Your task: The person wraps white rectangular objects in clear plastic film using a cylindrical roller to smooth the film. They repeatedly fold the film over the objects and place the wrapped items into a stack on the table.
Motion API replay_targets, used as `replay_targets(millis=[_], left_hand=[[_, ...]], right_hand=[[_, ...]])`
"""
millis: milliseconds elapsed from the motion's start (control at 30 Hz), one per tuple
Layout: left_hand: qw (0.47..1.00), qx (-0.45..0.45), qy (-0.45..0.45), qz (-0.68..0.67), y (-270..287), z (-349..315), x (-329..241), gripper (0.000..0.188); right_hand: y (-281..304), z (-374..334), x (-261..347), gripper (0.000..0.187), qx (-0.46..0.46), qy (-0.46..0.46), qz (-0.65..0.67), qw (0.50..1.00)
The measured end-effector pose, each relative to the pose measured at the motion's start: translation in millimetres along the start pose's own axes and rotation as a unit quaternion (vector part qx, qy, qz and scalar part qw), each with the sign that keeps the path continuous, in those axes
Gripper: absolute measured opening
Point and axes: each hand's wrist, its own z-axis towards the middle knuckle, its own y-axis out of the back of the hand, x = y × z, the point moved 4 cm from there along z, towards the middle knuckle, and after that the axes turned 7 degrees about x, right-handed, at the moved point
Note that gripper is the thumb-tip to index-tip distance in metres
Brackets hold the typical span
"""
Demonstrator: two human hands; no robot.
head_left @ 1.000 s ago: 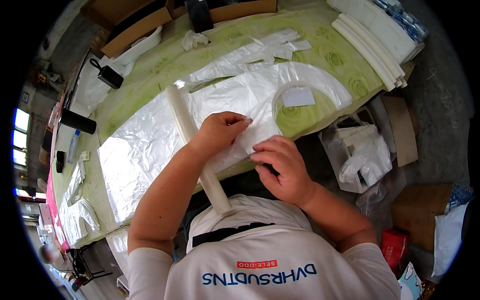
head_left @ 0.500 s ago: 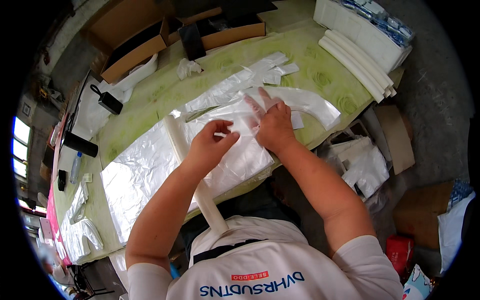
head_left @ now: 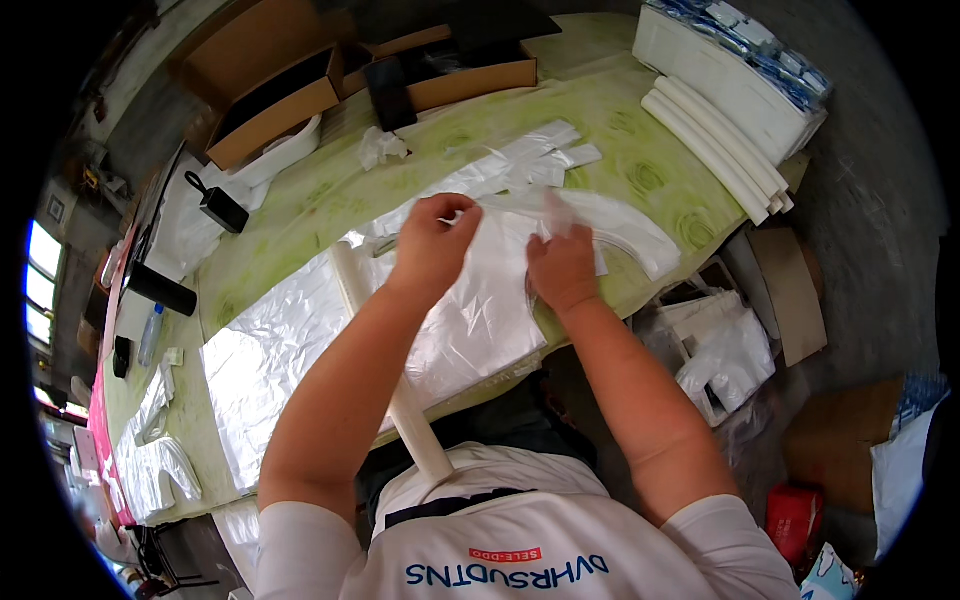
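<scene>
Tabletop [head_left: 290, 225] under a green flower-patterned cover extends to both sides of a long white tube [head_left: 412, 425], the landmark for all places. White translucent plastic film [head_left: 480, 335], wrinkled and glossy, lies flat beneath the tube and spreads left and right of it; its right end narrows to a curved band. Beyond the tube's far end, toward the left, stands an open cardboard box [head_left: 275, 125]; well to the tube's right, at the far side, a white foam box [head_left: 705, 90] sits beside several pale rolls [head_left: 715, 150]. Left hand [head_left: 437, 245] is just right of the tube's upper part, over the film; its grip is curled, fingers bent toward the thumb, though whether they meet or pinch film cannot be told. Right hand [head_left: 563, 268], farther right of the tube, reaches over the film near the curved band; its fingers are blurred, so neither opening nor hold can be told. Well left of the tube lie a black cylinder [head_left: 160, 290] and a smaller clear bottle [head_left: 150, 338].
</scene>
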Motion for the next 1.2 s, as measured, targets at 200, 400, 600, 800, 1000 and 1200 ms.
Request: replay_targets(millis=[200,400,600,800,1000,1200], left_hand=[[0.912,-0.153,0.03,-0.38,135.2,-85.2,37.7,0.014],[0.897,-0.284,0.149,-0.304,232.3,-180.8,122.2,0.011],[0.931,-0.271,0.21,0.126,266.7,-201.0,170.3,0.022],[0.975,-0.222,-0.005,0.019,210.2,-187.3,128.3,0.029],[0.951,0.015,-0.069,0.3,131.7,-189.7,84.3,0.038],[0.942,0.018,-0.069,0.328,128.6,-192.0,87.3,0.044]], right_hand=[[5.0,5.3,-40.8,0.081,-0.14,-0.155,0.404,0.891],[25.8,0.9,-38.9,0.072,-0.118,-0.21,0.436,0.867],[39.8,-9.4,-31.3,0.061,-0.12,-0.266,0.461,0.838],[30.0,-82.4,41.9,0.039,-0.008,-0.172,0.396,0.902],[-3.4,-139.6,145.5,0.023,0.163,0.106,0.281,0.94],[-38.1,-136.4,200.4,0.035,0.306,0.255,0.208,0.893]])
